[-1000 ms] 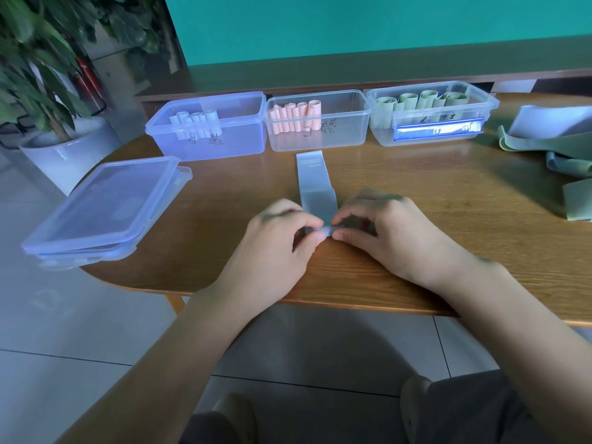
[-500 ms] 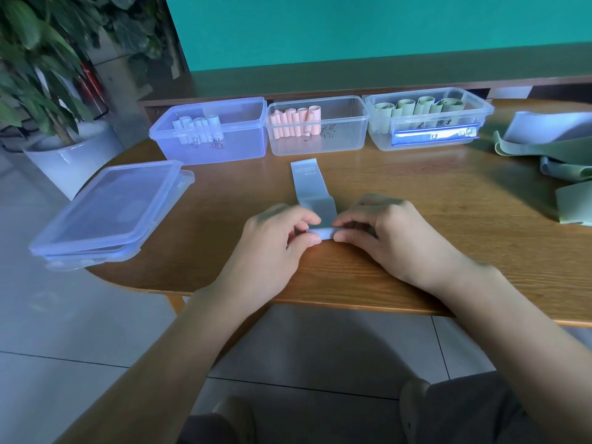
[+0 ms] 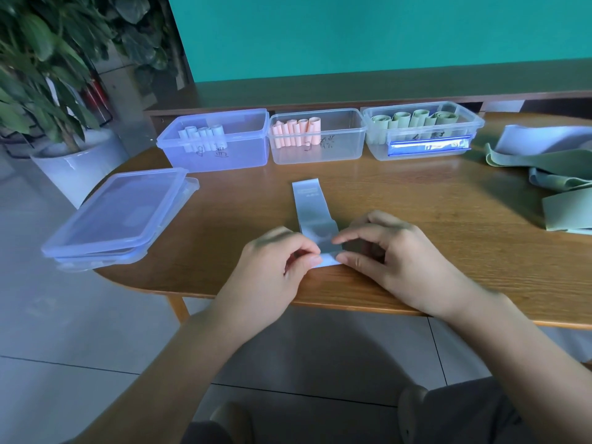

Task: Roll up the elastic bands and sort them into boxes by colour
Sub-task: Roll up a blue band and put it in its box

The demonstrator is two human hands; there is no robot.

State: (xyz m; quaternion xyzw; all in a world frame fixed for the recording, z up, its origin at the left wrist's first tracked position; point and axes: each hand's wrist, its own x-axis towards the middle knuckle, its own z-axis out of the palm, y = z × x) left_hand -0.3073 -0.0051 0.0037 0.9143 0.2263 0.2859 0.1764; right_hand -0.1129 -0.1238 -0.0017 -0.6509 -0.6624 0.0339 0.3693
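Both hands — left hand (image 3: 275, 267), right hand (image 3: 394, 264) — pinched the pale-blue elastic band's (image 3: 309, 203) near end, starting its roll; next, keep turning it tightly away.

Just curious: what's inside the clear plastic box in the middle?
The middle clear plastic box holds pink rolled elastic bands standing at its left end. Black writing on the front wall hides part of its bottom.

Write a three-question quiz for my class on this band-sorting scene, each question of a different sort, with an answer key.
1. True or false: the blue band lies fully rolled.
2. Which box holds the pink rolls? A left box, B middle box, C right box.
3. Fill in: the stacked lids lie at the table's ___ end.

Key:
1. False: left hand and right hand pinch only its near end.
2. B, middle box.
3. Left.
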